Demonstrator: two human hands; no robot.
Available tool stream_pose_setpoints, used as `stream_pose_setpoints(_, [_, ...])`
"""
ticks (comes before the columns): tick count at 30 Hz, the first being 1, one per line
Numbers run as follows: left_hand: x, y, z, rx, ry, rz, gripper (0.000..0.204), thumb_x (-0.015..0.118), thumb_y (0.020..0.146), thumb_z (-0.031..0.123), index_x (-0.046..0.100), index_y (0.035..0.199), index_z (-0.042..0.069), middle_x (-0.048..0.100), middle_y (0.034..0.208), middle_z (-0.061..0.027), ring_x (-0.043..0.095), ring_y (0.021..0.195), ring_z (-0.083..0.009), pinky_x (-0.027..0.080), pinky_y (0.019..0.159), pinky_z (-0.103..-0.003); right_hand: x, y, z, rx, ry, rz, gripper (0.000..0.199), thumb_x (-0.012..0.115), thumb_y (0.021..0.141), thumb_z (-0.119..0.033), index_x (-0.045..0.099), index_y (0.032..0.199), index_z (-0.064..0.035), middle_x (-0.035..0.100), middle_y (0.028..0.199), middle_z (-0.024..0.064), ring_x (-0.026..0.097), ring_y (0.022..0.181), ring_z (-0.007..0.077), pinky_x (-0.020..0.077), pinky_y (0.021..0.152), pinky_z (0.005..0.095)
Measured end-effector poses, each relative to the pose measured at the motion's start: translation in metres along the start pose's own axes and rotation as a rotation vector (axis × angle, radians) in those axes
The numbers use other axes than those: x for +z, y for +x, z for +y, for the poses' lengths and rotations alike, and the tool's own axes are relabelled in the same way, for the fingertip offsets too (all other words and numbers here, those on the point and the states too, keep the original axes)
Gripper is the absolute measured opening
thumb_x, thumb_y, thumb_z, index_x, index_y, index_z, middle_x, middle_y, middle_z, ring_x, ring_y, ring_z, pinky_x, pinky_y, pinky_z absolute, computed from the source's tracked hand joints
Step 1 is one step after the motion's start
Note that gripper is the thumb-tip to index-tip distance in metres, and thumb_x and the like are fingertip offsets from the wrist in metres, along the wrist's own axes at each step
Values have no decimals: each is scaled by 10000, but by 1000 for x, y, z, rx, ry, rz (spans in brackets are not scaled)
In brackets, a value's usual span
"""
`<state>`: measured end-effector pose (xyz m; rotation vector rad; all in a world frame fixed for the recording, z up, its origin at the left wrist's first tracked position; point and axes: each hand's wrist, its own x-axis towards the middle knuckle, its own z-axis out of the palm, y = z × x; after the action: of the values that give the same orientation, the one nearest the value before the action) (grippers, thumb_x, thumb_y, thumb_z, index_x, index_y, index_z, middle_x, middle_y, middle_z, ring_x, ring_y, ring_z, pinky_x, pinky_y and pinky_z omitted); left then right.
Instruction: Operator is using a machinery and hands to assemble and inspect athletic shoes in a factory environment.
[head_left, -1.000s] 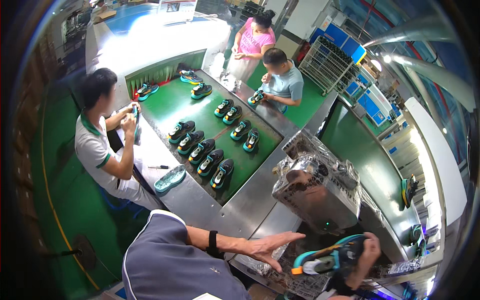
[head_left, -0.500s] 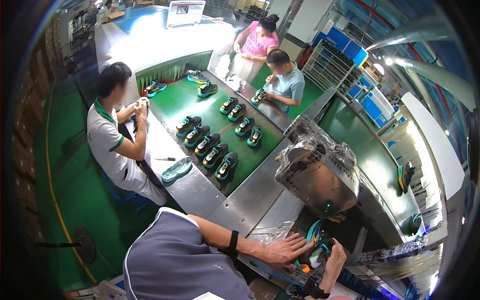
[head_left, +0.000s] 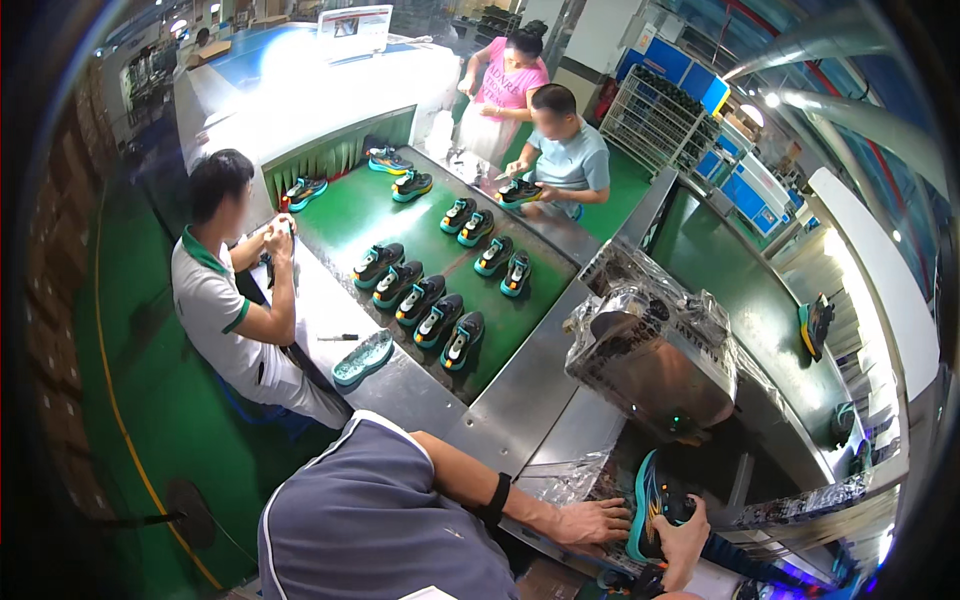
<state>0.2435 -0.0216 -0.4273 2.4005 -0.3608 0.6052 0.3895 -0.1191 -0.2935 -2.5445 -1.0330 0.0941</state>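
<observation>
At the lower right, a black sneaker (head_left: 655,500) with a teal sole edge and orange marks is tilted on its side. My right hand (head_left: 684,538) is closed round its right side. My left hand (head_left: 592,522) lies with its fingers stretched out beside the sole, the fingertips close to it; whether they touch I cannot tell. Just beyond the shoe stands a machine head wrapped in clear film (head_left: 655,355), with a small green light. Part of another shoe (head_left: 615,580) shows below my hands, mostly hidden.
Several similar sneakers (head_left: 437,318) stand in rows on a green conveyor (head_left: 410,225). A teal sole (head_left: 363,360) and a pen (head_left: 338,338) lie on the left ledge. Three co-workers (head_left: 230,270) are around the belt. Another shoe (head_left: 815,328) is on the right-hand conveyor (head_left: 720,260).
The sneaker has been turned from showing its opening to showing its side and sole edge. My right hand has moved with it. My left hand stays flat beside it.
</observation>
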Motion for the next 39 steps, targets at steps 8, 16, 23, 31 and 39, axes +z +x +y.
stream_pose_setpoints(8, [-4, -4, -8, 224, -226, 164, 370, 589, 792, 249, 574, 1068, 4, 587, 1052, -145, 531, 1075, -335, 314, 1073, -528, 17, 7, -6, 82, 26, 165, 554, 712, 552, -158, 581, 1074, -26, 646, 955, 217, 613, 915, 398, 462, 867, 426])
stream_pose_setpoints(16, [-13, -10, -9, 185, -596, 149, 195, 585, 865, 166, 624, 946, -7, 629, 895, -143, 588, 910, -342, 435, 928, -455, 19, 14, -8, 148, 69, 223, 521, 692, 582, -109, 568, 1071, 23, 629, 979, 216, 607, 928, 372, 453, 875, 405])
stream_pose_setpoints(23, [-175, 1, 15, 249, -1206, 33, 254, 591, 940, 187, 654, 953, -58, 680, 836, -118, 644, 773, -145, 504, 677, -296, 22, 17, 18, 195, 245, 173, 539, 758, 640, -117, 581, 1130, 19, 656, 1008, 170, 626, 946, 297, 466, 887, 369])
stream_pose_setpoints(31, [-273, 11, 55, 554, -1794, -129, 836, 562, 852, 604, 492, 1274, -115, 551, 1242, -285, 548, 1160, -358, 391, 1025, -428, 18, 21, -14, 221, 92, 244, 538, 756, 617, -198, 610, 1097, -6, 683, 972, 186, 661, 924, 319, 492, 836, 369])
stream_pose_setpoints(39, [-246, 33, 83, 611, -1910, -206, 843, 570, 848, 602, 483, 1278, -118, 550, 1240, -286, 549, 1157, -355, 394, 1020, -425, 14, 12, -15, 242, 127, 250, 503, 734, 620, -164, 623, 1084, -3, 692, 966, 168, 673, 907, 295, 499, 837, 353])
